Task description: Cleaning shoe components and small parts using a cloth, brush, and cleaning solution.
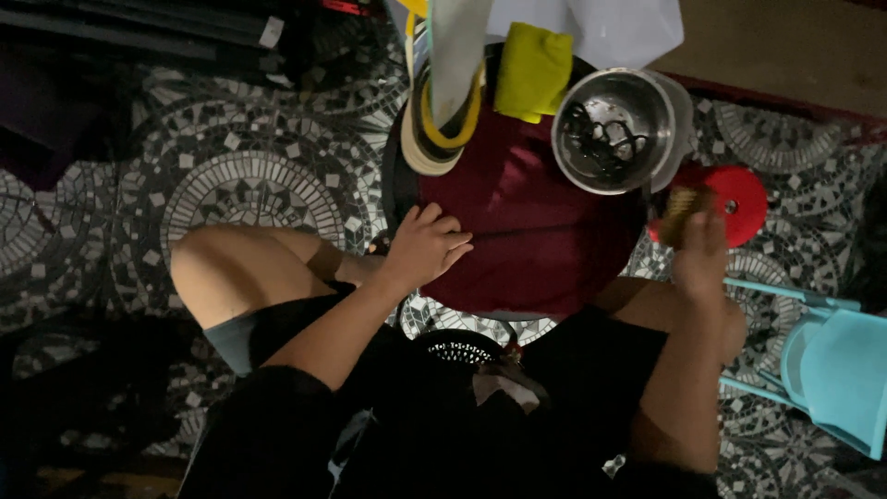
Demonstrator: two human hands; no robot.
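My left hand (pixel 423 248) rests flat, fingers apart, on the near left part of a dark red cloth (pixel 536 231) stretched over a round frame in front of my knees. My right hand (pixel 699 248) is raised at the cloth's right edge and is closed around a small tan, ribbed object (pixel 684 211), which I cannot identify further. Just behind it sits a round red lid-like disc (pixel 744 199). A shiny steel bowl (pixel 617 129) with dark tangled bits inside stands at the cloth's far right.
A yellow folded cloth (pixel 532 69) and stacked rings of tape or hoops (pixel 434 139) lie at the far side. A light blue plastic chair (pixel 832 365) stands at the right. The floor is a black-and-white mosaic pattern (pixel 249 176). A black perforated object (pixel 459 349) sits by my lap.
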